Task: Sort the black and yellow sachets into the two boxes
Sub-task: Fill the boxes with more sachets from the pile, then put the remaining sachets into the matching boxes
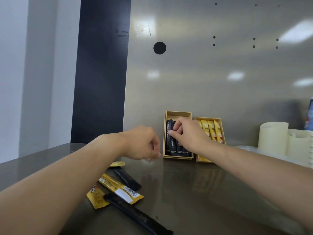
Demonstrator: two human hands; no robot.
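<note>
Two tan cardboard boxes stand against the steel back wall. The left box (177,114) holds several black sachets (169,141); the right box (209,118) holds several yellow sachets (213,129). My right hand (188,133) reaches over the left box, fingertips pinching a black sachet among those inside. My left hand (140,143) hovers just left of that box with curled fingers; nothing shows in it. Loose on the counter near me lie yellow sachets (118,189) (96,197) (117,164) and black sachets (127,178) (135,214).
The dark steel counter (203,192) runs to the wall. Cream plastic containers (274,138) stand at the right, behind my right forearm. A dark vertical panel (101,73) rises at the back left, where the counter's left edge ends.
</note>
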